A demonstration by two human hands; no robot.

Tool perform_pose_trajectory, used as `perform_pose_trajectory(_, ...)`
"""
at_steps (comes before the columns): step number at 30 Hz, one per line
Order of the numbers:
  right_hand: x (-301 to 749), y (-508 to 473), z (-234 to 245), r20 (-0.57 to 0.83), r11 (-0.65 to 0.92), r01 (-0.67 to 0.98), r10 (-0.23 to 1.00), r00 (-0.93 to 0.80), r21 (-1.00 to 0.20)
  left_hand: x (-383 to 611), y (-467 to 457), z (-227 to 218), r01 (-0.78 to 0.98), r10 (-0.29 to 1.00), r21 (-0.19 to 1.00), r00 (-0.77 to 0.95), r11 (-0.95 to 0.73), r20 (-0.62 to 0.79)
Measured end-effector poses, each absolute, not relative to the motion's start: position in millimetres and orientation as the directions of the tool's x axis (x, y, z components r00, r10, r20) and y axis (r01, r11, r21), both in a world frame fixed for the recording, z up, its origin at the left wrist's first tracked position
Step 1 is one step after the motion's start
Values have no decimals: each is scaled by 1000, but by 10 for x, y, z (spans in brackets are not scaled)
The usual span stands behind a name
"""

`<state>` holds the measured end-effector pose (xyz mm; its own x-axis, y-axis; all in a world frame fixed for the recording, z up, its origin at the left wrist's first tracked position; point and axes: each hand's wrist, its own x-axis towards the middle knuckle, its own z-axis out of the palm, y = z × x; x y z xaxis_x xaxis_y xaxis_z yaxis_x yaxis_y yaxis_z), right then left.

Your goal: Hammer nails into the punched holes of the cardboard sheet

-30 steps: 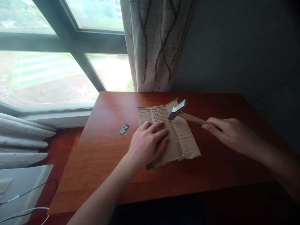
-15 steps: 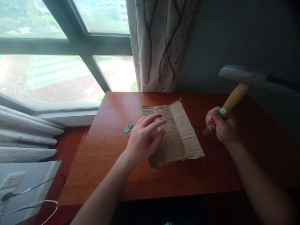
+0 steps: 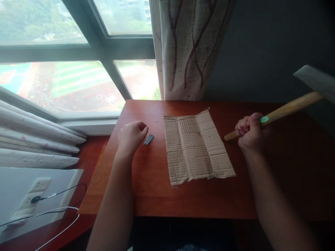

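Observation:
A flattened piece of brown cardboard (image 3: 199,150) lies on the reddish wooden table (image 3: 157,188); a grid of small holes marks its upper middle. My right hand (image 3: 248,132) is closed round the wooden handle of a hammer (image 3: 288,108), whose metal head points up and to the right, off the table. My left hand (image 3: 131,136) hovers with curled fingers just left of a small bundle of dark nails (image 3: 149,139); its fingertips are at the nails, and I cannot make out whether they touch them.
A patterned curtain (image 3: 188,48) hangs behind the table beside a large window (image 3: 65,69). At lower left a white box with sockets (image 3: 31,198) has a plug and cables (image 3: 60,212) running from it. A dark wall stands at the right.
My left hand left the cardboard and moved left to the nails. My right hand swung the hammer up from the cardboard and away to the right.

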<state>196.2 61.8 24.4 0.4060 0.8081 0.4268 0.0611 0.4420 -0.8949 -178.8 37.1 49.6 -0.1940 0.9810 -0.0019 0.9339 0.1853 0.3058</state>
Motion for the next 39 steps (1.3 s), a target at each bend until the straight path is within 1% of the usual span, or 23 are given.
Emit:
perform_pose_trajectory(2, 1966, 597, 213, 436, 453, 62, 801, 409, -889, -1805, 372, 477, 950, 978, 238, -189, 204, -84)
perform_pose_trajectory(4, 1965, 577, 185, 440, 460, 54, 799, 409, -886, -1829, 375, 460, 955, 969, 203, -185, 216, -164)
perform_pose_trajectory(6, 1966, 563, 164, 443, 465, 44, 805, 395, -884, -1854, 378, 447, 957, 961, 199, -165, 210, -220)
perform_pose_trajectory(8, 1971, 558, 153, 460, 481, 43, 803, 379, -875, -1871, 378, 440, 958, 959, 205, -146, 198, -241)
perform_pose_trajectory(13, 1982, 559, 156, 453, 468, 60, 802, 389, -882, -1863, 371, 447, 960, 952, 176, -169, 218, -255)
perform_pose_trajectory(16, 1978, 551, 151, 447, 456, 66, 818, 362, -887, -1841, 377, 448, 960, 949, 168, -173, 222, -265)
perform_pose_trajectory(23, 1937, 521, 115, 432, 395, 176, 844, 319, -902, -1795, 397, 421, 964, 948, 143, -181, 223, -263)
perform_pose_trajectory(28, 1904, 492, 111, 422, 390, 162, 858, 294, -906, -1753, 393, 408, 977, 954, 74, -178, 201, -241)
perform_pose_trajectory(31, 1897, 488, 121, 434, 411, 140, 861, 265, -901, -1738, 397, 409, 978, 953, 63, -176, 197, -246)
perform_pose_trajectory(34, 1897, 495, 133, 452, 420, 175, 859, 239, -891, -1732, 401, 413, 979, 955, 59, -176, 195, -237)
perform_pose_trajectory(39, 1901, 488, 142, 405, 372, 176, 886, 226, -911, -1725, 400, 424, 975, 950, 38, -202, 217, -240)
